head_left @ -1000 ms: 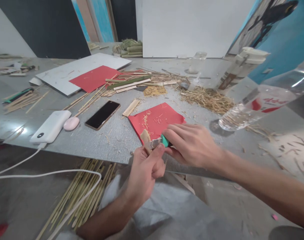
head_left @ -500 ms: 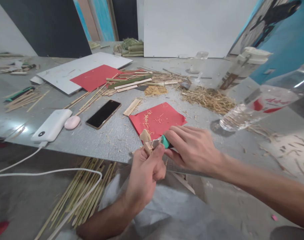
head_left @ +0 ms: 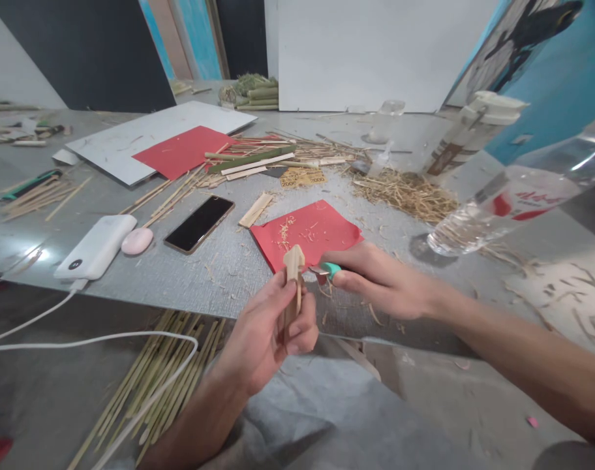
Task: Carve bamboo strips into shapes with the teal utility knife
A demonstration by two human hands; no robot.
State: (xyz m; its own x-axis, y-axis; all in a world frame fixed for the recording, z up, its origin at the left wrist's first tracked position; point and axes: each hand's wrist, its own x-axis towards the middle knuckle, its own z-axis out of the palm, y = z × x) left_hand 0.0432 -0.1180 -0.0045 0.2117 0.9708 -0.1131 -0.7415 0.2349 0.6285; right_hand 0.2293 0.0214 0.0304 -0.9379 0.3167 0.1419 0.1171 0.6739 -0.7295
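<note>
The pale, flat bamboo slat stands upright above the grey table's near edge, left hand curled around its lower half, steadying it for carving. Just right, the right hand grips a teal-handled knife, blade pointing toward the slat.

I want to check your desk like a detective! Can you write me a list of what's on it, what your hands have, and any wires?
Surface: grey table, strewn with wood shavings.
Job's things: bamboo piece upright in the left hand; teal-handled knife in the right hand, blade beside the piece.
Clutter: red paper with shavings, phone, power bank, pink case, bamboo strips, straw pile, water bottle.
Hands: both closed on their things.
Cables: white cable from the power bank, looping below the table edge.
Surroundings: bamboo sticks on the floor; white board behind.
</note>
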